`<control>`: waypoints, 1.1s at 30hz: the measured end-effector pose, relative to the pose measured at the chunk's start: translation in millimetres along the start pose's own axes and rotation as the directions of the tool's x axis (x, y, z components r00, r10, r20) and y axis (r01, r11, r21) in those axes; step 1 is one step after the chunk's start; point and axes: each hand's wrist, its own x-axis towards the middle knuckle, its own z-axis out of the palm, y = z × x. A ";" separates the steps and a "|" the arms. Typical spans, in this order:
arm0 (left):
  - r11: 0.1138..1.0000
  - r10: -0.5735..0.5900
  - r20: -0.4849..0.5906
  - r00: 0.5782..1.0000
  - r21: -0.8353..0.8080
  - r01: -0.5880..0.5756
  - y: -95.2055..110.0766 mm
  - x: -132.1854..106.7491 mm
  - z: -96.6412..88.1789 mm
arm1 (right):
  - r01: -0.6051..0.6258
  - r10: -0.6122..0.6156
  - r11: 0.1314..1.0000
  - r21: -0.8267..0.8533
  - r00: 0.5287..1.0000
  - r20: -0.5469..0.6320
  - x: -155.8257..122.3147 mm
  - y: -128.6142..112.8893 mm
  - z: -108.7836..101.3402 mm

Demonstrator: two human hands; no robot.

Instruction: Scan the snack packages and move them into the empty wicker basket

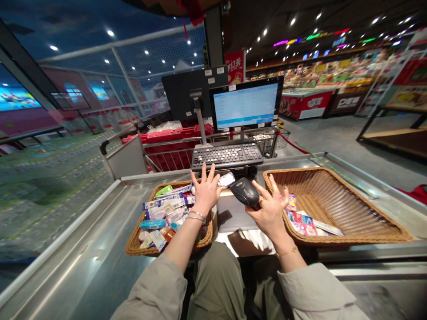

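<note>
Scanner (245, 192) between left hand (205, 193) and right hand (268, 213), all fingers wide.

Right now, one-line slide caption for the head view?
Checkout counter: left hand splayed over a full wicker basket, right hand splayed beside a black scanner, keyboard and monitor behind.

Ceiling spotlights (110, 33) (neon signs (313, 36) beyond) light a grey-floored supermarket aisle (333, 138).

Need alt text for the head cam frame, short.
A person at a supermarket checkout holds both hands up with fingers spread: the left hand over a left wicker basket full of small packets, the right hand beside a black scanner and a right wicker basket holding a few packets. Behind them sit a keyboard and a lit monitor.
</note>
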 end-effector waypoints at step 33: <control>0.999 0.004 -0.012 1.000 -0.054 -0.005 13.1 5.8 -3.7 | -0.067 0.061 0.995 -0.069 0.994 -0.089 -1.6 12.3 -14.1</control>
